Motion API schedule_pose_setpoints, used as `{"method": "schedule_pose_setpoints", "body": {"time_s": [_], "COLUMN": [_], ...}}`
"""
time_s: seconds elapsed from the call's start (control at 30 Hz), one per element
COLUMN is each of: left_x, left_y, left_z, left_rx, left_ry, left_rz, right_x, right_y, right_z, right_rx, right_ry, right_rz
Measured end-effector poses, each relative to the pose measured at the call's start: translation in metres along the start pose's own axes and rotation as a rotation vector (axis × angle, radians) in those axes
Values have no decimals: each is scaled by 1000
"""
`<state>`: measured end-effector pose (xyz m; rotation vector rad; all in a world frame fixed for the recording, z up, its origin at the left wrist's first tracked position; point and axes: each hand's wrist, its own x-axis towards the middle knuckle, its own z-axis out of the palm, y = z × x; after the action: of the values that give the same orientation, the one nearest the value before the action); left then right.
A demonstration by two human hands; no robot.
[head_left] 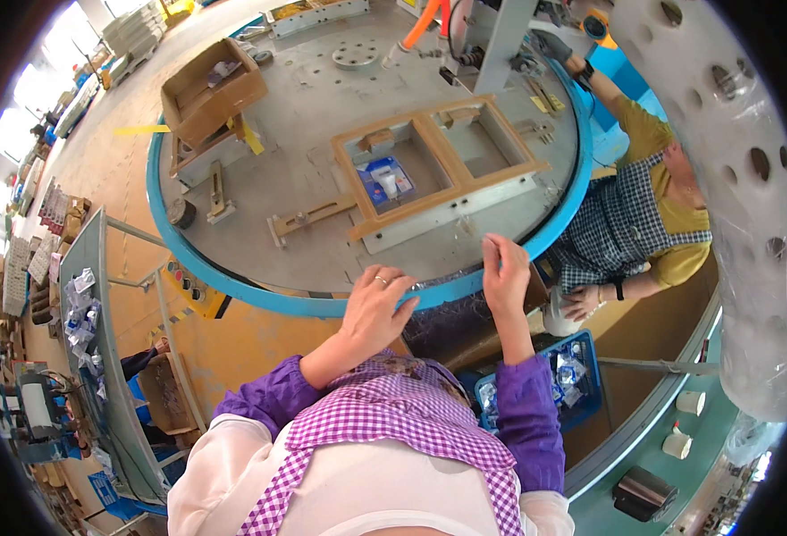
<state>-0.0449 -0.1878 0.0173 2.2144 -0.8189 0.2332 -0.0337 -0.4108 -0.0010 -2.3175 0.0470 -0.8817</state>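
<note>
My left hand (375,308) is over the near blue rim of a round metal table (304,170). Its fingers are bent loosely, with the thumb apart, and a ring shows on one. My right hand (507,275) is raised at the same rim, fingers curled together; anything between them is too small to make out. Just beyond my hands lies a wooden double frame (454,165) on a white base. In its left opening sits a blue card (374,181) with a white tube-shaped item (388,183) on it.
An open cardboard box (210,98) stands on the table's left. At the right, a co-worker's gloved hand (551,46) reaches over the table; the other rests near a white container (559,317). A blue basket (601,380) of packages stands below my right arm. Perforated plastic wrap (760,295) hangs far right.
</note>
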Motion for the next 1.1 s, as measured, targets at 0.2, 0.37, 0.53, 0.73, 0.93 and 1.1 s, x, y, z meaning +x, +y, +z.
{"method": "schedule_pose_setpoints", "body": {"time_s": [0.2,0.37,0.53,0.73,0.93,1.1], "left_x": [-20,-18,-20,-20,-23,-22], "left_y": [1,3,1,0,-1,-4], "left_z": [13,20,26,22,24,23], "left_rx": [130,76,117,89,80,36], "left_ry": [122,196,201,189,196,176], "left_rz": [-102,-128,-159,-170,-174,-213], "right_x": [-8,-12,-8,-3,-7,-7], "right_y": [8,10,14,7,6,10], "right_z": [14,13,3,-6,-3,-1], "right_rx": [8,-25,126,234,266,226], "right_ry": [-77,-53,-146,-260,-221,-148], "right_rz": [-150,-107,-81,100,85,-2]}}
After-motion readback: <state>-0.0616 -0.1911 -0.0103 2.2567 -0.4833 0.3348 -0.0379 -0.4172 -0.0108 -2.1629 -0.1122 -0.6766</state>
